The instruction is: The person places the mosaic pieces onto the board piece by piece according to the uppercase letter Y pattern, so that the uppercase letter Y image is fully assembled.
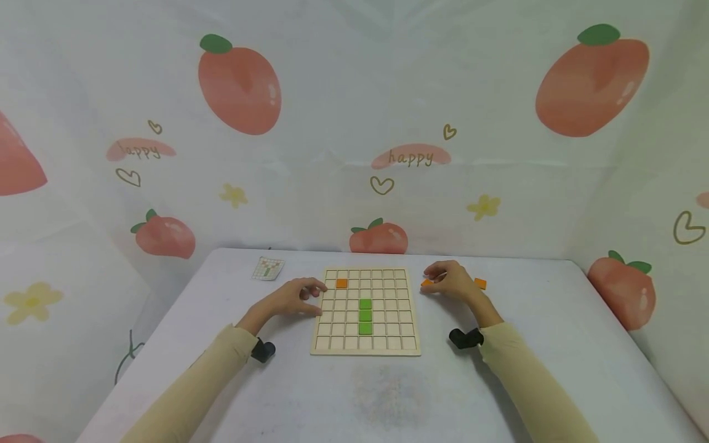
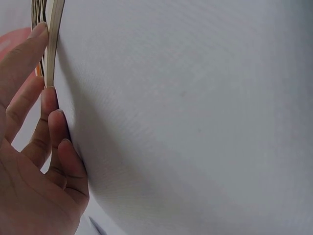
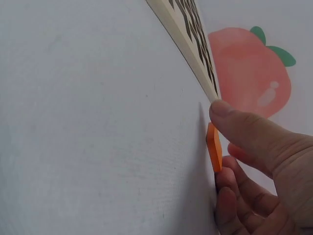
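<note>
A pale wooden grid board lies on the white table. One orange tile sits in its upper left part, and three green tiles form a column near its middle. My left hand rests at the board's left edge, its thumb and fingertips touching the rim without curling round it. To the right of the board, my right hand pinches another orange tile between thumb and fingers, close to the tabletop. A further orange tile lies just behind the right wrist.
A small printed card with a grid pattern lies at the back left of the table. Behind stands a white fruit-print curtain. A dark cable hangs near the left table edge.
</note>
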Demonstrator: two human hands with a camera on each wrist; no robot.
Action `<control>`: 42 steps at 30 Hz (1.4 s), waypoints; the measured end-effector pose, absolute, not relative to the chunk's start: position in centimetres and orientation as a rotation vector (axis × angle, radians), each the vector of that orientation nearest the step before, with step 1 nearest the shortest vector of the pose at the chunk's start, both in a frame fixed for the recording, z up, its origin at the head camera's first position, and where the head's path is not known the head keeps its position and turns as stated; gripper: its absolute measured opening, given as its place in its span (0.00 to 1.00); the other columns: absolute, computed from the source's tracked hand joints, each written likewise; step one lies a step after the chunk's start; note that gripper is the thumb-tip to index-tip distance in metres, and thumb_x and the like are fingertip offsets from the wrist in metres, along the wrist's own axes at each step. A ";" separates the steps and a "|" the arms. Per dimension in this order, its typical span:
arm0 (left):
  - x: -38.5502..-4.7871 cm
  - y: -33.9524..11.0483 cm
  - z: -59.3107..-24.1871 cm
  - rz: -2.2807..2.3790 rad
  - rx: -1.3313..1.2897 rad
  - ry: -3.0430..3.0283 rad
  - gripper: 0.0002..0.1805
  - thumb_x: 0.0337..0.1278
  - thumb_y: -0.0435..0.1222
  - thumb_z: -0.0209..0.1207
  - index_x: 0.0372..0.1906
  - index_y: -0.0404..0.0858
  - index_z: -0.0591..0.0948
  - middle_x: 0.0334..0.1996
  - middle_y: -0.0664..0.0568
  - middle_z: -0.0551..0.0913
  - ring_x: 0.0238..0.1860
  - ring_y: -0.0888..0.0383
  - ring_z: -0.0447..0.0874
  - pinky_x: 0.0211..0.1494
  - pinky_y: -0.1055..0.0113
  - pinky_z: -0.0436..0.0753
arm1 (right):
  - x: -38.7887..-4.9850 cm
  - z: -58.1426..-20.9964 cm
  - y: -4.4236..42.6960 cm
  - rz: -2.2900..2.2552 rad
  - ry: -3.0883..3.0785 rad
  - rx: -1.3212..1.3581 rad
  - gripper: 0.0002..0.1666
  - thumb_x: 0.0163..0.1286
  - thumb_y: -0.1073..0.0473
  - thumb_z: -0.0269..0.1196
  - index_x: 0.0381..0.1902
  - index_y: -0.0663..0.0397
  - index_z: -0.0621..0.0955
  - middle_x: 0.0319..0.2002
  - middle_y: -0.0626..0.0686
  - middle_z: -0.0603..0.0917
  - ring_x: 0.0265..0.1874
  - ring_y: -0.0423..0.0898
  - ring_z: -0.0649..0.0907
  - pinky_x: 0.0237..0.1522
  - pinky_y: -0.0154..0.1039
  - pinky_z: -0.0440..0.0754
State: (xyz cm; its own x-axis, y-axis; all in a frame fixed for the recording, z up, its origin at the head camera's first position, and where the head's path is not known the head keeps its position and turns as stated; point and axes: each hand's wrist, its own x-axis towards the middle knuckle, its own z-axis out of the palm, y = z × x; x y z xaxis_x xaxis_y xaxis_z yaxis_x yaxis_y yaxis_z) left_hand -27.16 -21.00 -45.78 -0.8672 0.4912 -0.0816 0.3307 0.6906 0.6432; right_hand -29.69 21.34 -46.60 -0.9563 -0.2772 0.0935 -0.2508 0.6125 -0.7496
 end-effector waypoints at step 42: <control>-27.3 -21.1 -45.9 0.940 0.654 2.653 0.28 0.50 0.40 0.77 0.58 0.39 0.82 0.42 0.55 0.78 0.42 0.54 0.73 0.48 0.57 0.74 | -29.5 -46.8 21.7 -1.400 2.692 -0.627 0.16 0.61 0.65 0.75 0.46 0.66 0.86 0.40 0.57 0.86 0.38 0.52 0.84 0.43 0.43 0.81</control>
